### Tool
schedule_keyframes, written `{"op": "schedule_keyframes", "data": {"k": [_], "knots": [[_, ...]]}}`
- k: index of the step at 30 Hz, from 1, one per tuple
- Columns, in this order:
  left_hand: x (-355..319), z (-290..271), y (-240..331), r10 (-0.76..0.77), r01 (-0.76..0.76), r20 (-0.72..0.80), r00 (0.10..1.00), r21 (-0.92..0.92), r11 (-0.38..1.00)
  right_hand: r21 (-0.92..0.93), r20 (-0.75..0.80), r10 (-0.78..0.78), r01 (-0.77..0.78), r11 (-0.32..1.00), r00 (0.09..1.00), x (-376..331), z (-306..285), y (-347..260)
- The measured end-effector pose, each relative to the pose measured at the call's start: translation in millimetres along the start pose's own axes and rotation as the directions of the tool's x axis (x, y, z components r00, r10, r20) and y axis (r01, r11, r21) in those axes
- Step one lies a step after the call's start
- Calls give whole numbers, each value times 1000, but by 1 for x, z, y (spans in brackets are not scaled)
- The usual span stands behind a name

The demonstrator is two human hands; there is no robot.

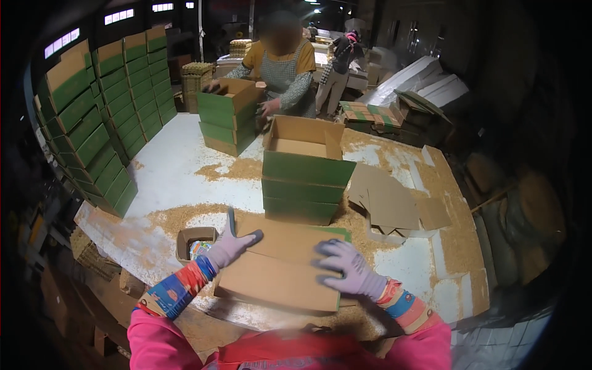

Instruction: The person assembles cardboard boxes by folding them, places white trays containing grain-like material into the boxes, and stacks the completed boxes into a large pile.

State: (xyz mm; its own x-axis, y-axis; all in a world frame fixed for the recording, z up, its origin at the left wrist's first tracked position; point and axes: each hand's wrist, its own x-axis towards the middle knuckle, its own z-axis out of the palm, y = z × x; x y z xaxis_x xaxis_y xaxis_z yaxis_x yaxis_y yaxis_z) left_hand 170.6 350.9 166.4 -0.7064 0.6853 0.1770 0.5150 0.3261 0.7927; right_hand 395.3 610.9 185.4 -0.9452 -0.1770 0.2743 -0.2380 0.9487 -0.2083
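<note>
In front of me a brown cardboard box [277,280] with green outer edges lies on the table, its brown face and a fold line upward. My left hand [232,245], in a pale lilac glove with dark fingertips, is at its left edge, thumb and fingers spread apart. Over the right part of the cardboard is my right hand [346,266], gloved alike, fingers apart and slightly blurred. Neither hand grips anything. Just beyond stands a stack of green open-topped boxes [302,182], brown inside. A small brown container [183,245] with colourful packets sits left of my left wrist.
Flat cardboard pieces [385,200] lie to the right on the white table [166,166], which has sawdust-like crumbs scattered over it. Tall stacks of green boxes [92,142] line the left side. Across the table a person in a checked apron [287,71] handles another box stack [225,126].
</note>
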Motion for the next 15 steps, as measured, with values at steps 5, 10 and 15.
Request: {"op": "schedule_keyframes", "data": {"k": [5,10,15], "knots": [[23,-39,32,-631,350,477,612,552,757,822,127,395,-320,471,910,-37,52,24],[-37,-3,-16,493,-462,-65,867,263,847,996,-56,627,2,87,777,-55,40,16],[-51,44,-69,219,-203,-23,975,296,934,414,94,666,-637,650,740,-89,64,-9]]}}
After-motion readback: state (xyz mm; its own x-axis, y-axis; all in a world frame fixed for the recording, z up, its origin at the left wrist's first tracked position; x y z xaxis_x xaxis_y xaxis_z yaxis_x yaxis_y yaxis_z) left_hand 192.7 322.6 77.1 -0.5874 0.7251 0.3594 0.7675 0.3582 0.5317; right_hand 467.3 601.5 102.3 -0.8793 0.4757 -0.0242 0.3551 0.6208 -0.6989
